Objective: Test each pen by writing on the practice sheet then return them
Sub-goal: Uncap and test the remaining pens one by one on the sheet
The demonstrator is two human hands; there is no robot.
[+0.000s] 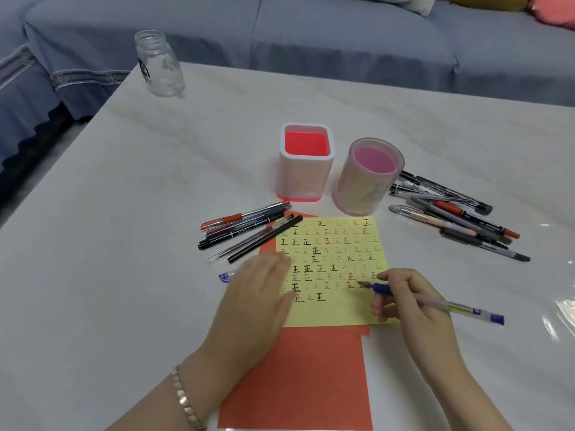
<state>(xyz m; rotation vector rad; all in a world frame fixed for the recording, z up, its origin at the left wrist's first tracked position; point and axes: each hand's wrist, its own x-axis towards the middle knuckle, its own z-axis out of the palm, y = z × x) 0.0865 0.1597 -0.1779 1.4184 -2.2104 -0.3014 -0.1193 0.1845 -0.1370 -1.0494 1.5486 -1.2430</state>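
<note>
A yellow practice sheet [337, 253] covered in rows of written characters lies on red paper [298, 377]. My right hand [407, 303] grips a blue-tipped clear pen [435, 301] with its tip touching the sheet near the right edge. My left hand [255, 303] rests flat on the sheet's left edge, fingers straight. A blue pen cap [226, 276] lies just left of that hand. Several pens [249, 231] lie in a group left of the sheet, and another pile of pens [454, 213] lies to the right.
Two pen holders stand behind the sheet: a square white and red one [306, 164] and a round pink one [367, 177], both empty inside. A clear glass jar [160, 63] stands at the table's far left corner. A blue-covered sofa [311, 32] runs behind the white table [124, 244].
</note>
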